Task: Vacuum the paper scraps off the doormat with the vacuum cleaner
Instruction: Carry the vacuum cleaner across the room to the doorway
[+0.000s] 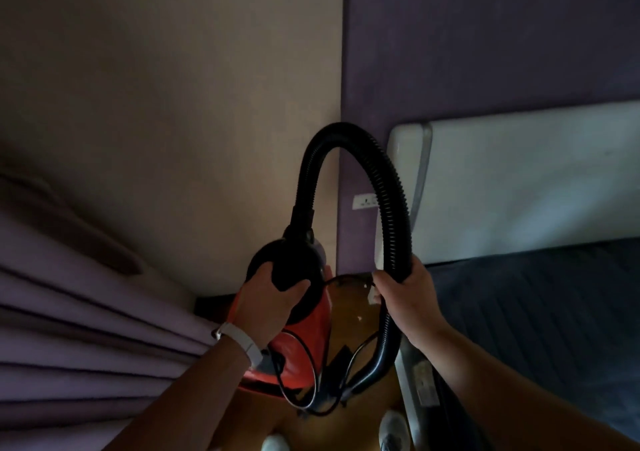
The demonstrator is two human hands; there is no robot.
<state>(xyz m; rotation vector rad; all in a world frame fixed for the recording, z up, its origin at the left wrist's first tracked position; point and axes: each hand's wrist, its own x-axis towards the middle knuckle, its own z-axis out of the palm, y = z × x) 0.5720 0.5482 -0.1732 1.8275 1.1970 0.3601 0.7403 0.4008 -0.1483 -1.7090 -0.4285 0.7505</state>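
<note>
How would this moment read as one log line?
left hand: grips vacuum cleaner handle | right hand: grips hose | doormat: not visible

Only one view was given, from a wide-angle camera worn on the person's head. It looked forward and steeply down, so the wooden floor (349, 329) and two shoe tips sat at the bottom edge, directly beneath the lens. Both forearms ran up from the lower corners, and the hands met close to the camera, just below the frame's middle. The view faced a room corner (341, 69), where a beige wall met a purple one. Wide-angle distortion bent the curtain (69, 329) at the left and the bed (554, 312) at the right toward the frame's edges.
</note>
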